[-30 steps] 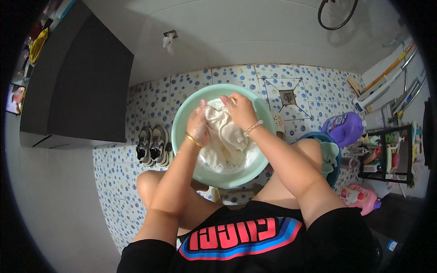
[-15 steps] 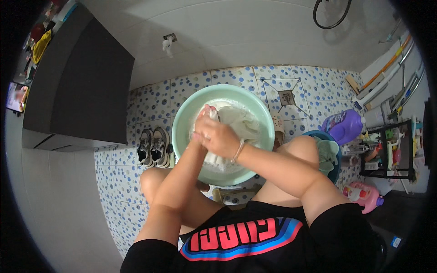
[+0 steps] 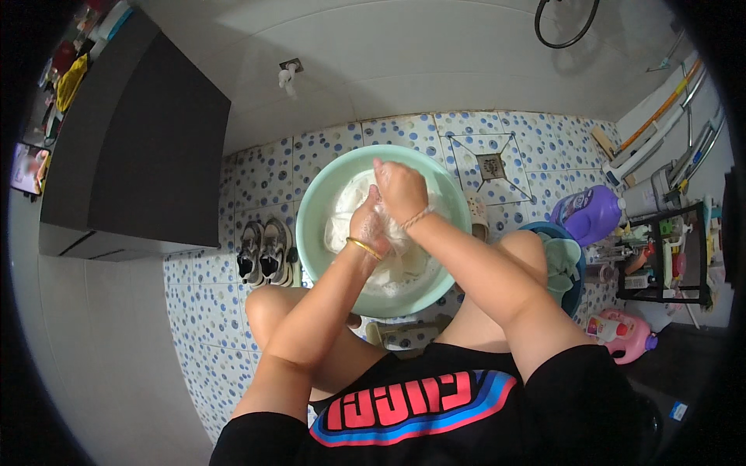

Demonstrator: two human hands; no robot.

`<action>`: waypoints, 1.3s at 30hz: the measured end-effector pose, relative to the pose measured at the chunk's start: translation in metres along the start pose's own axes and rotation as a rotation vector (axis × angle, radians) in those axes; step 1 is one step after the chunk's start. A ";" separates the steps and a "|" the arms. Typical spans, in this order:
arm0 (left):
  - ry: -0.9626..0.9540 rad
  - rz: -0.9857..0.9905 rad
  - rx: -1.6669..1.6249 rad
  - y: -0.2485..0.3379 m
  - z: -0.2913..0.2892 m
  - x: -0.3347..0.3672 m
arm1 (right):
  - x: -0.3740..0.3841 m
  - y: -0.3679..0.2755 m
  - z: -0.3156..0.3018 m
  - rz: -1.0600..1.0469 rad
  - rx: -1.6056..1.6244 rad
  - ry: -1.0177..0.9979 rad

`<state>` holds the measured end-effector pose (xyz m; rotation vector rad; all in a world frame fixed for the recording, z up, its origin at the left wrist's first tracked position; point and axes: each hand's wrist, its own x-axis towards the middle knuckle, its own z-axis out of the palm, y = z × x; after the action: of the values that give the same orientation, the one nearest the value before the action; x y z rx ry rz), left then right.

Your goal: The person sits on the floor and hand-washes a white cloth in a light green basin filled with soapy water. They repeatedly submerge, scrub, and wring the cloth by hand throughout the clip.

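White cloth (image 3: 339, 223), wet; left hand (image 3: 368, 224) and right hand (image 3: 404, 192) together at it (grip hidden, can't tell). Slick suds (image 3: 390, 288) could make it slip, splashing past the basin (image 3: 311, 233).

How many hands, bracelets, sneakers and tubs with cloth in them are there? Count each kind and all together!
Hands: 2, left hand and right hand
Bracelets: 2, gold bracelet and pale bracelet
Sneakers: 2
Tubs with cloth: 2, green tub and blue tub
Total: 8
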<state>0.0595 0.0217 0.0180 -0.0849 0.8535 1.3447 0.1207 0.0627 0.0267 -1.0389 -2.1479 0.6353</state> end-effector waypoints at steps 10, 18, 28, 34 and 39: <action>-0.083 -0.039 0.094 0.003 -0.003 0.001 | 0.024 0.025 -0.007 0.182 0.080 0.064; -0.364 0.556 1.760 0.073 -0.018 -0.012 | 0.017 0.038 -0.043 0.206 0.587 -0.182; -0.489 0.371 0.399 0.092 -0.020 -0.052 | -0.018 0.089 -0.025 0.035 -0.037 -0.453; -0.148 0.378 0.079 0.082 -0.034 -0.026 | -0.005 0.085 -0.011 0.601 1.041 0.063; -0.047 0.349 0.108 0.032 -0.043 0.011 | -0.021 -0.029 -0.023 -0.097 0.485 -0.016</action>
<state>0.0100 0.0167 -0.0056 0.1872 0.9281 1.6150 0.1331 0.0329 0.0537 -0.6627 -1.9035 1.0529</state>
